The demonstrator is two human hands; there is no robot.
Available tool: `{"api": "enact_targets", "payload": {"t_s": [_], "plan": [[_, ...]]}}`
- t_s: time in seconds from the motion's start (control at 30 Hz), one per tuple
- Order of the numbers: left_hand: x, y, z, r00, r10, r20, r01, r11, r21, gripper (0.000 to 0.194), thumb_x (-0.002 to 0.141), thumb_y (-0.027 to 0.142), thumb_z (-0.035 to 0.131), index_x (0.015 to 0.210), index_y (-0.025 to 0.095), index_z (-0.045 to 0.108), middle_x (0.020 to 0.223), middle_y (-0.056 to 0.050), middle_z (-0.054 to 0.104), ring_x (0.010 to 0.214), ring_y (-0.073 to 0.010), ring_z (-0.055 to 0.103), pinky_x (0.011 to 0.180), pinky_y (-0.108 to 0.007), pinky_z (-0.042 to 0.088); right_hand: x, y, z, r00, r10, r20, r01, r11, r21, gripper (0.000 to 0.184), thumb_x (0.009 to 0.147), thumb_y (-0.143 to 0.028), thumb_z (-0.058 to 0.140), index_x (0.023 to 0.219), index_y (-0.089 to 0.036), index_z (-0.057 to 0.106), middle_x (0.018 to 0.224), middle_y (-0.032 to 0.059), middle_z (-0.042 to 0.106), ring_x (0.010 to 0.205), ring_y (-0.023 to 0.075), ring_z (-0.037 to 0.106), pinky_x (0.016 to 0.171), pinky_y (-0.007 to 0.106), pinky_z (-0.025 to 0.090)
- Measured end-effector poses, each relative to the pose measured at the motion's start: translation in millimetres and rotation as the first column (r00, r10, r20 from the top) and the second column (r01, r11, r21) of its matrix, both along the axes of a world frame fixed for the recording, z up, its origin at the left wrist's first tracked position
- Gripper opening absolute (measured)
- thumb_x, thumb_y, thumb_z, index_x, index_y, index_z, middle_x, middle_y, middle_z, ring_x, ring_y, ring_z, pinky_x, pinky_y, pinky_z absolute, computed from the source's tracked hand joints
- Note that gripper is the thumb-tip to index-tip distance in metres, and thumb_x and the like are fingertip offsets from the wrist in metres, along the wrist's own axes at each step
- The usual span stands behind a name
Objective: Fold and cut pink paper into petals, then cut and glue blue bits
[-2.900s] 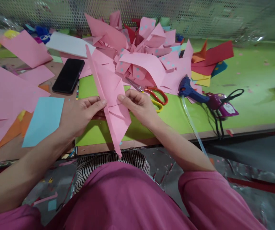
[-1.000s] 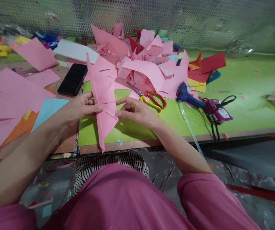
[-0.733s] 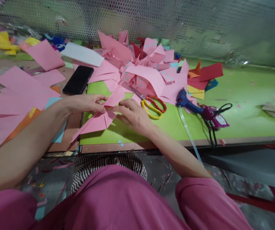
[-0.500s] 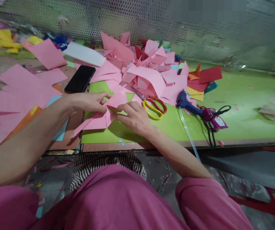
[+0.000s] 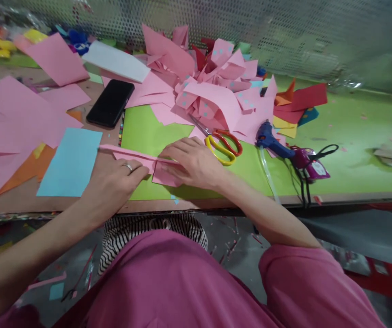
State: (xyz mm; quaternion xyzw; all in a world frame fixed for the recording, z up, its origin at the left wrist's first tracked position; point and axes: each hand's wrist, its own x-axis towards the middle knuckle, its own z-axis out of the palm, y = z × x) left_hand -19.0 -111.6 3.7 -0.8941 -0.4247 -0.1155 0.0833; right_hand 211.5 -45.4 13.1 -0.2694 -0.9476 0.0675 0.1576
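Observation:
A folded pink paper (image 5: 137,158) lies across the green table sheet, with a crease running along it. My left hand (image 5: 115,182), a ring on one finger, holds its left part with the fingers pressed together. On the right part, my right hand (image 5: 196,164) has its fingers closed over the paper; some fingertips are hidden. Just beyond the right hand rest scissors (image 5: 212,135) with one yellow and one orange handle. A light blue paper (image 5: 71,161) lies left of my left hand.
A heap of pink paper pieces (image 5: 212,95) stands at the back. A black phone (image 5: 111,104) lies left of it. To the right, a blue and purple glue gun (image 5: 273,146) has a clear glue stick and black cord. Pink sheets (image 5: 28,118) spread at the left.
The pink paper has turned from slanting to nearly level and looks folded narrower. My left hand has come lower, nearer the table's front edge. More of the light blue paper shows.

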Motion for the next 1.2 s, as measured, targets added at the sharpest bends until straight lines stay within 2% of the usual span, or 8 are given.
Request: {"api": "enact_targets", "payload": {"t_s": [0.13,0.23,0.43,0.63,0.73,0.9,1.03,1.2], "plan": [[-17,8,-13.6,0.971,-0.094,0.22,0.107,0.993,-0.048,0.026,0.102,0.016,0.043,0.11,0.017,0.068,0.115,-0.011,0.075,0.102,-0.0238,0.07,0.086,-0.035,0.054,1,1,-2.1,0.997,0.072,0.006,-0.071,0.994,-0.088,0.031,0.102,-0.04,0.053,0.113,-0.015,0.069,0.113,0.0123,0.072,0.1,0.0242,0.061,0.088,0.039,0.046],[-20,11,-18.5,0.965,-0.065,0.254,0.096,0.989,-0.112,0.025,0.103,0.027,0.047,0.109,0.018,0.07,0.126,-0.014,0.07,0.112,-0.0282,0.067,0.097,-0.043,0.052,-6,-4,-8.9,0.997,0.073,0.039,-0.069,0.991,-0.112,0.03,0.104,-0.036,0.049,0.108,-0.013,0.07,0.109,0.0128,0.071,0.096,0.0235,0.06,0.087,0.038,0.047],[-13,-5,-13.7,0.992,0.016,0.126,0.0,0.992,-0.126,0.031,0.104,0.028,0.042,0.099,0.021,0.072,0.093,-0.009,0.075,0.085,-0.0255,0.067,0.076,-0.039,0.051,-15,-7,-7.6,0.998,0.025,0.061,-0.016,0.99,-0.141,0.018,0.099,-0.028,0.059,0.106,-0.016,0.07,0.106,0.0105,0.07,0.097,0.0242,0.059,0.088,0.039,0.043],[-6,-6,-13.0,0.96,0.187,0.207,-0.145,0.968,-0.203,0.032,0.105,0.034,0.041,0.097,0.02,0.069,0.096,-0.01,0.076,0.088,-0.0257,0.068,0.071,-0.037,0.048,-23,-1,-9.4,0.998,0.052,-0.028,-0.056,0.986,-0.158,0.02,0.097,-0.036,0.064,0.101,-0.017,0.071,0.101,0.0089,0.069,0.092,0.0228,0.056,0.083,0.037,0.041],[-6,1,-12.5,0.939,0.208,0.272,-0.135,0.955,-0.266,0.033,0.105,0.033,0.043,0.093,0.018,0.07,0.094,-0.011,0.074,0.089,-0.0264,0.068,0.074,-0.037,0.049,-28,-1,-12.8,0.997,0.052,-0.065,-0.065,0.976,-0.209,0.02,0.099,-0.03,0.06,0.097,-0.015,0.072,0.094,0.0086,0.068,0.086,0.021,0.055,0.08,0.035,0.042],[-18,-1,-12.4,0.921,0.224,0.318,-0.094,0.922,-0.376,0.029,0.103,0.034,0.044,0.106,0.023,0.071,0.107,-0.008,0.075,0.098,-0.0279,0.068,0.076,-0.039,0.049,-30,-3,-13.2,0.993,-0.006,-0.116,-0.038,0.925,-0.378,0.02,0.101,-0.027,0.056,0.097,-0.015,0.071,0.092,0.0078,0.069,0.09,0.0203,0.058,0.082,0.033,0.043],[-30,-5,-13.6,0.92,0.194,0.34,-0.032,0.903,-0.429,0.031,0.102,0.031,0.043,0.109,0.027,0.073,0.114,-0.006,0.076,0.107,-0.0301,0.068,0.089,-0.045,0.051,-31,-6,-13.0,0.992,-0.05,-0.112,0.001,0.914,-0.405,0.023,0.101,-0.03,0.056,0.093,-0.015,0.07,0.094,0.0087,0.068,0.091,0.0211,0.058,0.083,0.034,0.043],[-37,-9,-11.3,0.957,0.026,0.289,0.096,0.912,-0.399,0.041,0.101,0.02,0.036,0.13,0.021,0.065,0.128,-0.012,0.071,0.122,-0.0324,0.064,0.105,-0.053,0.05,-35,-9,-16.8,0.986,-0.114,-0.122,0.058,0.919,-0.389,0.021,0.1,-0.031,0.058,0.093,-0.014,0.07,0.093,0.0085,0.068,0.087,0.0202,0.057,0.081,0.034,0.043]]}}
